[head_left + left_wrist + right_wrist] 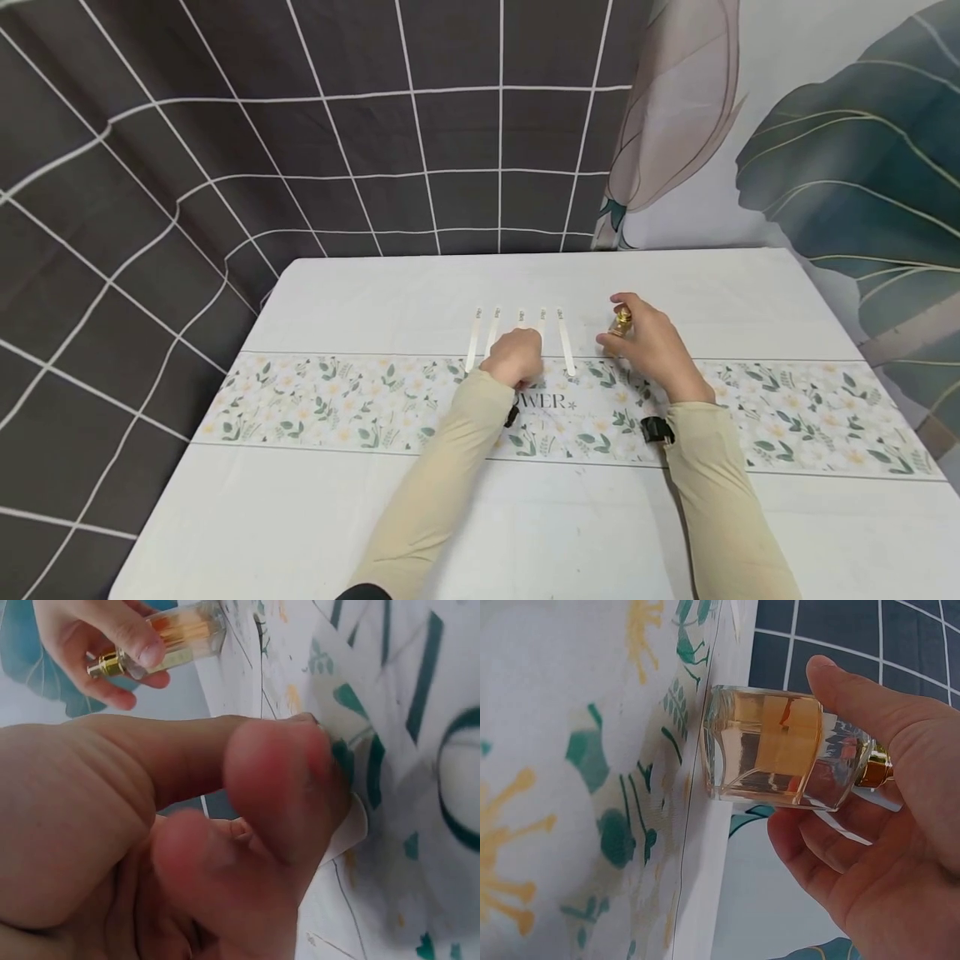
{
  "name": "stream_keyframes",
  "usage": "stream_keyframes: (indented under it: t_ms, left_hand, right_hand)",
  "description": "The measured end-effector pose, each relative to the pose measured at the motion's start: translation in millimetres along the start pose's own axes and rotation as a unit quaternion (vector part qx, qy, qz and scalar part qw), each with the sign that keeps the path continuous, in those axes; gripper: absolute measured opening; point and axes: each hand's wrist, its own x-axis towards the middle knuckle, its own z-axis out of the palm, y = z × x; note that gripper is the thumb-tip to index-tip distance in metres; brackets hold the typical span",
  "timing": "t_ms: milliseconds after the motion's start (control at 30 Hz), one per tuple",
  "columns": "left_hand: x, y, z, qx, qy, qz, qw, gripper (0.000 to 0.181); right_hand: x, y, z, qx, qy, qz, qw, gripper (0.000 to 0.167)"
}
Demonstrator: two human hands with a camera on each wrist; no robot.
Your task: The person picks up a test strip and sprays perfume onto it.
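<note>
Several narrow white paper strips with small dark print at their far ends lie side by side on the table. My left hand is over the near part of the middle strips, fingers bent. A rounded strip end shows just past its fingertips in the left wrist view; whether they pinch it is hidden. To the right, my right hand holds a clear glass perfume bottle with amber liquid and a gold neck, thumb on one side and fingers on the other. The bottle stands upright, its base at the table.
A white table carries a printed floral band with lettering across its middle. Behind it hangs a dark curtain with a white grid. A leaf-patterned curtain hangs at the right.
</note>
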Motion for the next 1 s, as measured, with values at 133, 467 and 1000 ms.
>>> stream_keyframes:
  t_ms: [133, 467, 1000]
  left_hand:
    - [0.5, -1.1, -1.1, -0.030, -0.007, -0.008, 0.9995, 0.018]
    - [-5.5, 0.6, 4.5, -0.027, 0.026, -0.008, 0.9993, 0.010]
    - [-4.4, -2.9, 6.1, -0.056, 0.023, -0.020, 0.9979, 0.007]
  right_hand:
    - [-0.3, 0.2, -1.4, 0.002, 0.000, -0.003, 1.0000, 0.071]
    - [-0.7, -0.2, -1.0, 0.009, -0.005, 0.009, 0.9999, 0.072]
    - [-0.1, 1.0, 0.2, 0.007, -0.001, 0.011, 0.9999, 0.072]
